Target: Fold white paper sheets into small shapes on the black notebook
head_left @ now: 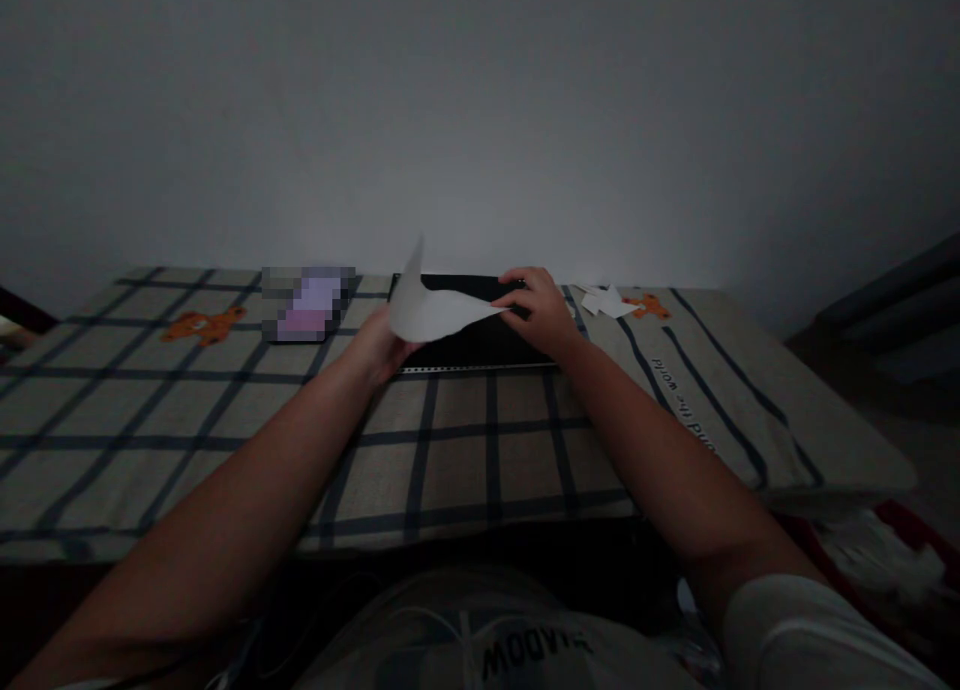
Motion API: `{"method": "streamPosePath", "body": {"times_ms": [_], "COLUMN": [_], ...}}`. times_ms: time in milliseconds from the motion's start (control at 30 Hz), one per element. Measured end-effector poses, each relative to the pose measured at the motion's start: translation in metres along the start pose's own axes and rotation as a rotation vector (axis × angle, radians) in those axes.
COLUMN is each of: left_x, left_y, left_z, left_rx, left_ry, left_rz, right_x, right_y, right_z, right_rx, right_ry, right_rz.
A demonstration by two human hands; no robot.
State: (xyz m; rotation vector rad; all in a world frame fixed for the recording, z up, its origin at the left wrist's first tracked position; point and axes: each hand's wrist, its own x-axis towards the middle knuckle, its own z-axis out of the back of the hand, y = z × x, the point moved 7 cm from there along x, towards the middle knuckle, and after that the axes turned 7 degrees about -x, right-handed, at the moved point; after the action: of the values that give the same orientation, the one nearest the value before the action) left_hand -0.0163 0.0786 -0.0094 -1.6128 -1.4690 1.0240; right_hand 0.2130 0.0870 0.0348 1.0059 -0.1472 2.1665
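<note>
At the left of the frame, a phone point(311, 305) lies on a checked cloth point(457, 470). In the centre, a person's left hand point(381, 348) grips a curled white paper point(442, 315) above a black pad point(480, 347), while the right hand point(541, 312) pinches the paper's right tip in its fingertips; white scraps point(607, 301) lie right of centre, beside an orange bear print point(651, 307).

Phone point(311, 307) on checked tablecloth point(457, 470), orange bear print point(206, 325); wall point(480, 120) behind.
</note>
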Motion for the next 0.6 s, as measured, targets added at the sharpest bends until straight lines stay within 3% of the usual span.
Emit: {"method": "streamPosePath", "body": {"times_ms": [133, 267, 400, 600], "left_x": [-0.005, -0.007, -0.006, -0.003], "left_y": [-0.01, -0.008, 0.005, 0.009], "left_z": [-0.004, -0.012, -0.009, -0.002], "left_rx": [-0.081, -0.053, 0.016, 0.026], "left_ry": [0.042, 0.065, -0.022, -0.072], "left_rz": [-0.015, -0.036, -0.045, -0.026], "right_x": [0.001, -0.002, -0.007, -0.006], "right_y": [0.023, 0.043, 0.047, 0.035], "right_z": [0.0, -0.01, -0.025, -0.028], "right_rx": [-0.026, 0.084, 0.208, 0.374], "right_ry": [0.098, 0.232, 0.339, 0.316], "right_rz": [0.142, 0.207, 0.075, -0.114]}}
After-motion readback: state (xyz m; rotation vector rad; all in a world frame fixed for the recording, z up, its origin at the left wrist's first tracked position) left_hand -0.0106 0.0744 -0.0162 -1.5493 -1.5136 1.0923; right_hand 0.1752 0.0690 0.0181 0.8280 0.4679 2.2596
